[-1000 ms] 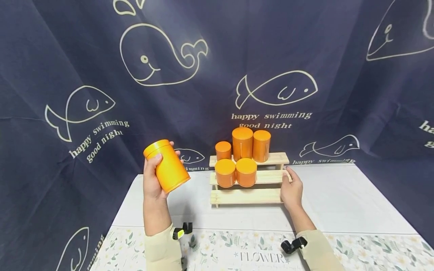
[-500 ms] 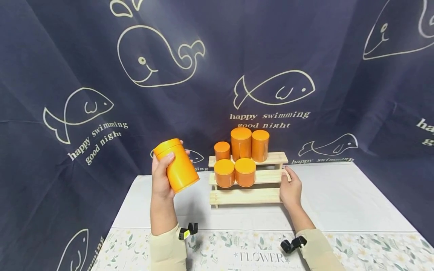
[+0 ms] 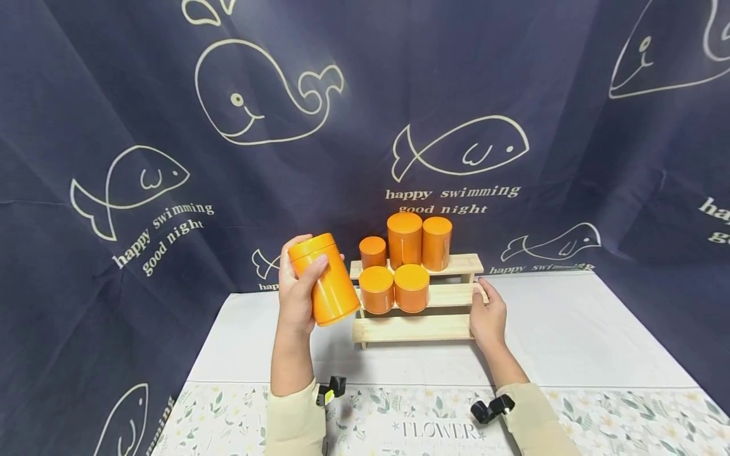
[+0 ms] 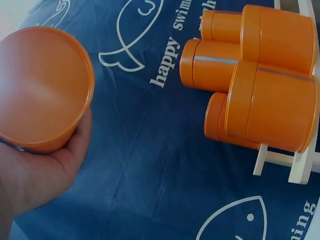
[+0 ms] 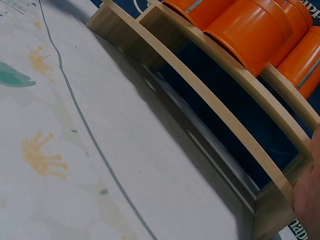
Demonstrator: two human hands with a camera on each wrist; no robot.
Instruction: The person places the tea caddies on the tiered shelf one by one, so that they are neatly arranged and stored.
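Observation:
An orange lidded canister [image 3: 333,288] is gripped in my left hand [image 3: 296,297], tilted and raised above the table just left of a wooden three-step rack [image 3: 413,329]. Its round end [image 4: 42,85] faces the camera in the left wrist view. My right hand [image 3: 488,316] holds the rack's right end at the middle and lower steps. Two short orange canisters [image 3: 411,289] stand side by side on the middle step. The top step carries a small canister [image 3: 373,251], a tall wide one [image 3: 404,240] and a tall narrower one [image 3: 436,243].
A white table cover [image 3: 570,335] with a floral front strip [image 3: 639,411] lies under the rack. Close behind the rack hangs a dark blue curtain [image 3: 353,158] with whale and fish drawings.
My left hand has moved right with the canister, bringing it close to the rack's left end. The right hand has stayed at the rack's right end.

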